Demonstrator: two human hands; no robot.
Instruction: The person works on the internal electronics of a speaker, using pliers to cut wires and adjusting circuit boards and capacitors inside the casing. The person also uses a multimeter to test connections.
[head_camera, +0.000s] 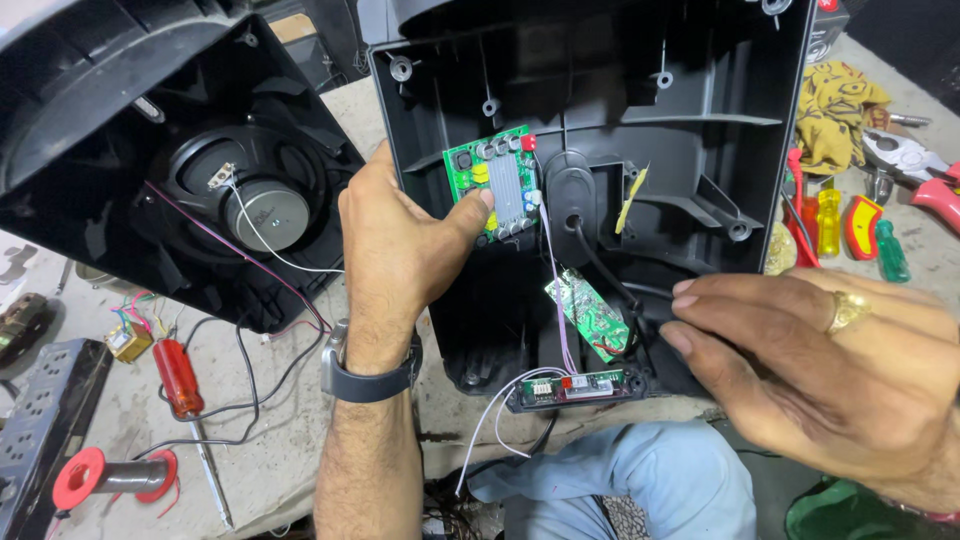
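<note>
— What is the right hand (830, 375) doing, down close to us?

— It lies flat, fingers straight out and together, gold ring on one. It holds nothing; the fingertips just touch the thin black cable (600, 275) at the edge of the black plastic speaker shell (690, 180).

— And the left hand (400, 245), past it?

— Half closed. Its thumb presses on the small green circuit board with the silver block in the middle (492, 183), fingers curled behind the shell's edge.

— Which way does that board run?

— Its long side goes up and away from the thumb, tipped a bit right, red part at the far corner.

— How to hold it well?

— I think press softly on the edge, not on the little parts — keep the white wires (553, 290) under it loose.

— What is farthest left of the hand?

— A round grey speaker cone in its black box (250, 200).
</note>
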